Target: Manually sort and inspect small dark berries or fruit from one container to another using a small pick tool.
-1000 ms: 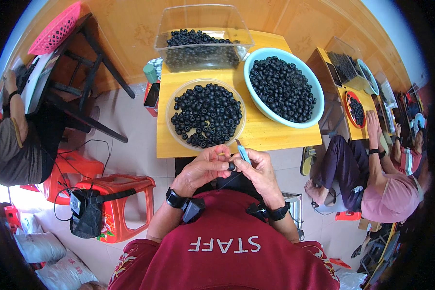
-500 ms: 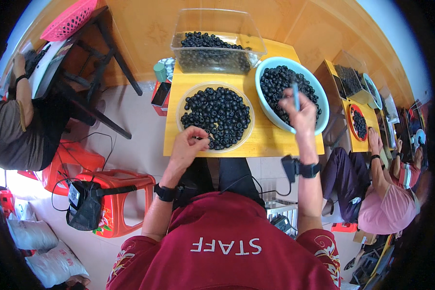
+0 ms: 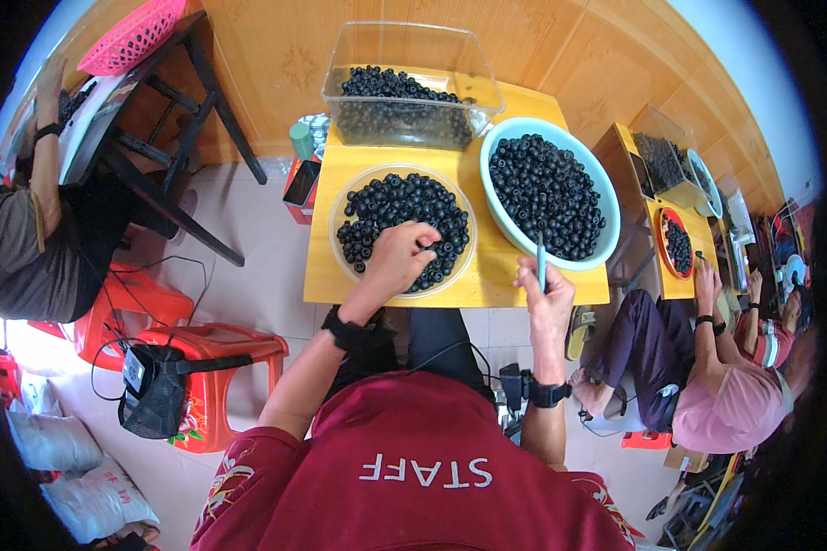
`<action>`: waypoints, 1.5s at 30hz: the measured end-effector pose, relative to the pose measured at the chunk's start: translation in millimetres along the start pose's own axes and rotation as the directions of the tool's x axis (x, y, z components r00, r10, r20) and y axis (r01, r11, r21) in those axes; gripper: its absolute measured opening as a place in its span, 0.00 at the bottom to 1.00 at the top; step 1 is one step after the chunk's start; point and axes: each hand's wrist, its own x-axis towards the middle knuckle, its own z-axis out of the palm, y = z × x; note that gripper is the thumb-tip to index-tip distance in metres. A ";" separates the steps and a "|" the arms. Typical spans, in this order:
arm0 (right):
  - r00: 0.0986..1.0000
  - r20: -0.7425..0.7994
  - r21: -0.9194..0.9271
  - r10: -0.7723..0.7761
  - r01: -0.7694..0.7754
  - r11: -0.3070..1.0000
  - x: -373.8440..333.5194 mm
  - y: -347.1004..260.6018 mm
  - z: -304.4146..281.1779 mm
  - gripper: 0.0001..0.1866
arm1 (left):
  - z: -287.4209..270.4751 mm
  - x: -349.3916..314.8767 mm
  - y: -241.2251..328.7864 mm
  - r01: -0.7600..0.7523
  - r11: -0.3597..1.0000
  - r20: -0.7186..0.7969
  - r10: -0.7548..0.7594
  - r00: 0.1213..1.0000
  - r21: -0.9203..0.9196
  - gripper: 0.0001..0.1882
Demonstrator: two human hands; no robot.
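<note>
The left hand (image 3: 402,261) is half-curled over black beads (image 3: 413,195); its grip I cannot tell. The right hand (image 3: 549,308) grasps a slim blue tool (image 3: 541,264), the bowl (image 3: 583,264) just beyond.

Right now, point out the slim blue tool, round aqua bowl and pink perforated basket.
Slim blue tool (image 3: 541,266), head view: shaft.
Round aqua bowl (image 3: 614,217), head view: right rim.
Pink perforated basket (image 3: 129,39), head view: wall.

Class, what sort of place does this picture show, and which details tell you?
Probably a small handwork workshop: a light-blue basin and clear plastic bin hold many black bead-like pieces, and a co-worker in pink is at another yellow table.
</note>
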 end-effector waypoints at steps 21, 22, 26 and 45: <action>0.993 0.075 0.102 0.088 -0.095 0.990 -31.1 39.4 12.5 0.06 | 0.9 3.5 -6.9 -0.005 1.000 0.082 0.005 0.997 0.001 0.08; 0.991 0.088 0.096 0.102 -0.111 0.989 -31.2 39.2 13.6 0.06 | 2.2 0.1 -16.6 -0.017 0.980 0.035 0.024 0.999 -0.198 0.08; 0.987 0.126 0.088 0.098 -0.109 0.990 -32.7 30.6 20.0 0.07 | -13.2 -20.3 7.5 0.241 0.623 0.160 -0.184 0.970 -0.744 0.05; 0.925 0.359 -0.073 -0.125 0.162 0.984 -48.0 -21.7 54.5 0.11 | 4.8 -63.9 -5.7 0.276 0.065 0.262 -0.171 0.950 -0.959 0.11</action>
